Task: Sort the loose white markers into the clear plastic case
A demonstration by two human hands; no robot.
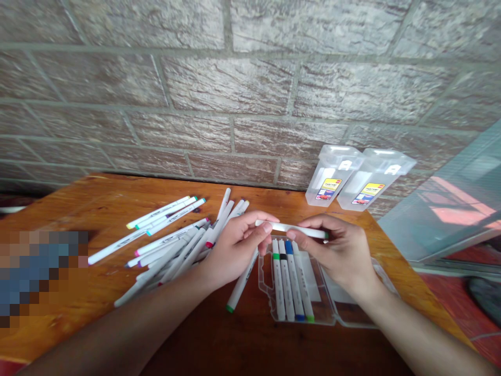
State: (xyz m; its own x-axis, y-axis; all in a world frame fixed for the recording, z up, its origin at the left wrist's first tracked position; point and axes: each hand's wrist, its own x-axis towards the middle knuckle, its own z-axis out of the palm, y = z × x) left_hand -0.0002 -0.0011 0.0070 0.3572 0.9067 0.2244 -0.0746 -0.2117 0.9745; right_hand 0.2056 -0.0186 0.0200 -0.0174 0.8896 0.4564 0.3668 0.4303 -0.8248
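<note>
Where the left hand (237, 246) and right hand (345, 246) share a hold: one white marker (282, 227) lies nearly level above a clear case (331, 303), its dark tip toward the right.
Left grip: thumb and fingers pinch the marker's pale end.
Right grip: thumb and fingertips pinch the barrel near the dark tip; the hands stay apart, joined only by the marker.
Row in the case: four markers (286, 284) lie side by side in the left half of the unfolded case, showing green, black, blue and light green from left to right.
Step in hand: the pose suggests a single marker being checked or turned over a part-filled row.
Next move: setting it beside the light-green-ended marker would call for swinging it lengthwise to match its neighbors, then loosening one pinch.
Loose markers (154, 267): a jumbled pile covers part of the wooden table (109, 219), while a green-ended marker (241, 284) rests just left of the case.
Labels: two clear containers (332, 171) stand against the wall (250, 136), each with a yellow, red and blue sticker (329, 189); its main word may read "marker," though blur prevents certainty.
Barrel print: small dark lettering, too fine to read.
</note>
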